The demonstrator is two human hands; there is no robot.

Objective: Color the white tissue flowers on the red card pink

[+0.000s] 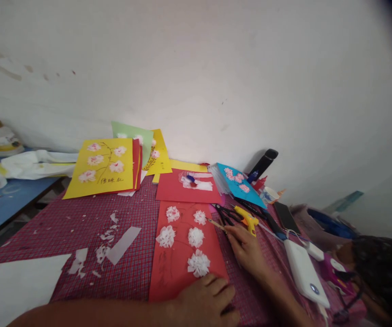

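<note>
A red card (182,277) lies on the checked cloth with several white crumpled-paper flowers (196,237) on it. Faint dark branch lines and handwriting run between and below the flowers. My left hand (207,299) rests flat across the card's lower right edge, fingers apart, holding nothing. Over the card's right side, my right hand (245,245) grips a thin tan paintbrush (218,225). Its tip is at the upper right flower (200,217); whether it touches is hard to tell. Pink marks show on the upper two flowers.
Behind lies another red card (168,186) bearing a palette-like piece and paper strips. Yellow (103,175) and blue (240,181) flower cards stand around it. A yellow glue gun (246,219), black scissors (228,213) and a white power bank (306,272) are right. Paper scraps (124,245) lie left.
</note>
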